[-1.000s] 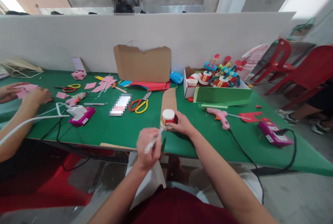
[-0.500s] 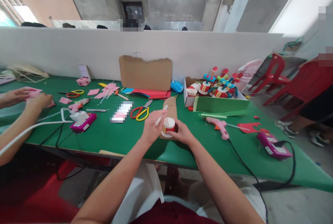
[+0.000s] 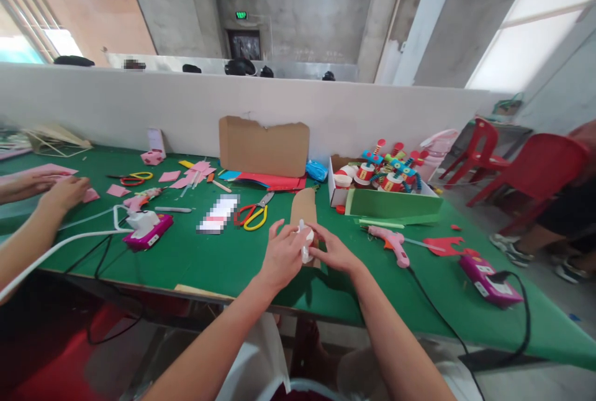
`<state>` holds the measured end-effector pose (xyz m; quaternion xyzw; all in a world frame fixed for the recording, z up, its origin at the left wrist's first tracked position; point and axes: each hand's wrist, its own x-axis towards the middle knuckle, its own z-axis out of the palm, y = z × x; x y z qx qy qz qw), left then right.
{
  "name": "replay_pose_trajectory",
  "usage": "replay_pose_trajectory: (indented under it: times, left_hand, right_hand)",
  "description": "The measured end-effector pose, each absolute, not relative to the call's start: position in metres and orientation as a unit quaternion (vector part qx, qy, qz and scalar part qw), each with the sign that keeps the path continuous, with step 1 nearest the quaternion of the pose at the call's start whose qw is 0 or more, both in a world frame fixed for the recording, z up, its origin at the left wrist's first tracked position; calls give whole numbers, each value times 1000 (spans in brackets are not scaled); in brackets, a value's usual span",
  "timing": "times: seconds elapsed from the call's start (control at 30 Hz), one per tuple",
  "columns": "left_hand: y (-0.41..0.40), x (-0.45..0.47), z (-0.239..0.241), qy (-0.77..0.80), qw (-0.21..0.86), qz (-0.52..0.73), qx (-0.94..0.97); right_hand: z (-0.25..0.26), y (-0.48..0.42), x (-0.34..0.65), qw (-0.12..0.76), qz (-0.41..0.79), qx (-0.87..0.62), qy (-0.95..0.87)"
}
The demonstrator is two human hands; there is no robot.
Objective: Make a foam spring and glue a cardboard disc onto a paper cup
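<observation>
My left hand (image 3: pixel 285 253) pinches a slim white pen-like stick (image 3: pixel 305 251), which stands nearly upright in front of a small cup. What kind of tool it is I cannot make out. Curled round the right side of that paper cup (image 3: pixel 310 236) is my right hand (image 3: pixel 336 251). Fingers and the stick cover most of the cup; its white end shows. Both hands are above a piece of brown cardboard (image 3: pixel 303 204) on the green table (image 3: pixel 223 270). Scissors with red and yellow handles (image 3: pixel 254 215) lie left of the cardboard.
A box (image 3: pixel 395 203) of cup figures stands back right. A pink glue gun (image 3: pixel 393 243) and purple power strip (image 3: pixel 488 280) lie at right, another purple strip (image 3: pixel 149 231) at left. A co-worker's hands (image 3: pixel 60 193) handle pink paper. A cardboard sheet (image 3: pixel 264 146) leans against the partition.
The view has tilted up. My left hand has brought the white stick down in front of the cup, hiding its red band. Both hands sit nearer the table's front edge.
</observation>
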<state>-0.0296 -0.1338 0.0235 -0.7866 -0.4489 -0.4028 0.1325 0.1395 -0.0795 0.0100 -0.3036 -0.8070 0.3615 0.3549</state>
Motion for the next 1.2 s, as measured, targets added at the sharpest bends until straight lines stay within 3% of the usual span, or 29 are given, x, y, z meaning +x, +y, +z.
replay_pose_trajectory:
  times: [0.17, 0.33, 0.47, 0.63, 0.8, 1.2]
  left_hand:
    - [-133, -28, 23, -456, 134, -394, -787]
    - [-134, -29, 29, -469, 107, -379, -790]
    - [-132, -37, 42, -485, 26, -332, -809]
    - [-123, -50, 57, -474, -61, -274, -835]
    - [-114, -62, 69, -437, -74, -189, -876]
    - [-88, -76, 81, -363, -130, -124, -914]
  right_hand:
    - [37, -70, 143, 363, 250, -296, -847]
    - [53, -58, 131, 291, 244, -250, -891]
    - [53, -55, 127, 304, 257, -293, -869]
    - [47, -55, 131, 436, 314, -344, -770]
    - [38, -51, 141, 555, 412, -401, -601]
    - [18, -48, 135, 464, 543, -422, -557]
